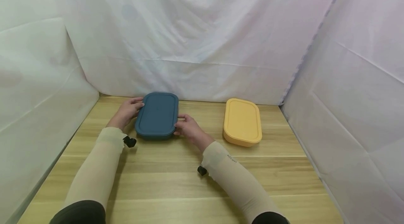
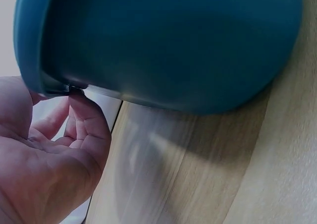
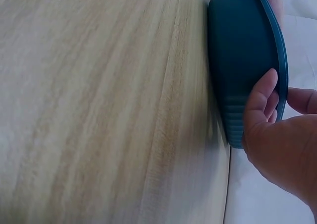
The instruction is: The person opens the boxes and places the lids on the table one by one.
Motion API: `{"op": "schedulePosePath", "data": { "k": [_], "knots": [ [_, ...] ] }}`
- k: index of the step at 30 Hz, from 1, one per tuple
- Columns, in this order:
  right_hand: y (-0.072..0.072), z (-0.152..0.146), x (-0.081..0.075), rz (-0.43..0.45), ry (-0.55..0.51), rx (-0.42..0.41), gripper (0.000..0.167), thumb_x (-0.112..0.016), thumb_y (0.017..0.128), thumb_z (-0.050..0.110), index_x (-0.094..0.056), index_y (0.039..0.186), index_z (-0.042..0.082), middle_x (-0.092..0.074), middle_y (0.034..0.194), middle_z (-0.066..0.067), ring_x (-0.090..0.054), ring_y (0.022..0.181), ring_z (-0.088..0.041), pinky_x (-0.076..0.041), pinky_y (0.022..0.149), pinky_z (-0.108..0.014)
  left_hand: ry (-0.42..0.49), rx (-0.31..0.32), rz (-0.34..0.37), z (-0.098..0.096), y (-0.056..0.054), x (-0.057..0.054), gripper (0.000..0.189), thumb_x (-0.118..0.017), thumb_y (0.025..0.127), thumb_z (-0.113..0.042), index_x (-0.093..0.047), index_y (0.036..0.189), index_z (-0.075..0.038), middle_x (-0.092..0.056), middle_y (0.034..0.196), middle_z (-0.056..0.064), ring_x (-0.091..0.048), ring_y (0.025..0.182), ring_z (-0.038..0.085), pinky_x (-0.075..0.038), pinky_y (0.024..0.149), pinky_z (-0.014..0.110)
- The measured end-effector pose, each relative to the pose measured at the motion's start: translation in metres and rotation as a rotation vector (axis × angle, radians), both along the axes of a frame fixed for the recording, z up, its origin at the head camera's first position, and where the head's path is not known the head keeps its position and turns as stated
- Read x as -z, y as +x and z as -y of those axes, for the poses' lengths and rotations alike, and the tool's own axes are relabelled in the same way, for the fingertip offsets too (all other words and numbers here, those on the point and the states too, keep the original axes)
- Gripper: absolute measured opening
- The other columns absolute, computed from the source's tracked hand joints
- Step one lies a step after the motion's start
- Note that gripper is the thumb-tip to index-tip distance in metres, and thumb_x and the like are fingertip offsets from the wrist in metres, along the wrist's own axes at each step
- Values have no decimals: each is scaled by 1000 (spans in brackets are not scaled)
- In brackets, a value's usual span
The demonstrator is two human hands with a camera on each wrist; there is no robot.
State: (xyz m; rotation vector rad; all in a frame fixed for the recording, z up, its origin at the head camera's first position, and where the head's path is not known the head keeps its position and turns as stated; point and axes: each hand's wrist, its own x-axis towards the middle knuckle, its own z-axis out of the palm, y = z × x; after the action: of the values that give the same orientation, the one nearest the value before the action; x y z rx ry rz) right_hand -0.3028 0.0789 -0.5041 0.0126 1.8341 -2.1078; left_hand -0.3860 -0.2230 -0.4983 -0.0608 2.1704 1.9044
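Observation:
A dark blue rectangular lunch box point(image 1: 159, 115) with rounded corners sits towards the back left of the table, its lid point(image 1: 159, 111) on. My left hand point(image 1: 127, 111) pinches the lid's rim on the left side; the left wrist view has a bent finger tucked under that rim. On the opposite side, near the front right corner, my right hand point(image 1: 190, 129) also pinches the rim. In the right wrist view, its fingers lie on both sides of the lid's edge, against the box wall point(image 3: 237, 50). The inside of the box is hidden.
A yellow lidded box point(image 1: 242, 120) of similar shape stands to the right, apart from my right hand. The wooden table point(image 1: 170, 182) ends at a white cloth point(image 1: 195, 41) behind, with more cloth along both sides.

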Motion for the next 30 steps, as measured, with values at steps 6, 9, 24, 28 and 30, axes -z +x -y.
{"op": "schedulePosePath", "data": {
  "k": [6,9,24,28,30],
  "knots": [
    [3,1,-1,-40,99,27,51,-63,104,-2,-53,154,-1,-67,117,-14,-68,82,-18,-63,78,-32,0,-4,25,-3,6,-7,61,-49,120,-21,-28,176,-11,-31,178,19,-40,159,34,-43,124,45],
    [5,2,-2,-87,205,40,50,-65,106,1,-53,154,-1,-66,116,-14,-67,85,-19,-63,80,-37,0,-1,41,-6,11,-15,61,-48,120,-19,-27,176,-9,-30,178,21,-39,160,35,-43,124,45],
    [12,31,-16,-564,1205,-132,118,-55,100,84,-11,178,6,-15,184,-16,-29,165,-36,-40,126,-50,-29,-7,-1,-1,6,-2,61,-47,121,-25,-27,177,-11,-31,177,20,-40,159,37,-44,124,47],
    [10,40,-18,-548,1317,-195,129,-47,94,95,-2,178,8,3,186,-12,-24,167,-35,-38,127,-51,-33,-4,-10,-1,6,-2,61,-48,121,-26,-28,176,-10,-32,177,21,-42,157,36,-47,121,45],
    [10,43,-18,-534,1345,-214,131,-45,93,97,-1,178,8,6,186,-12,-24,167,-35,-37,127,-52,-36,-3,-11,-2,6,-2,61,-48,121,-27,-30,176,-10,-33,177,21,-44,156,35,-49,119,43]
  ]
}}
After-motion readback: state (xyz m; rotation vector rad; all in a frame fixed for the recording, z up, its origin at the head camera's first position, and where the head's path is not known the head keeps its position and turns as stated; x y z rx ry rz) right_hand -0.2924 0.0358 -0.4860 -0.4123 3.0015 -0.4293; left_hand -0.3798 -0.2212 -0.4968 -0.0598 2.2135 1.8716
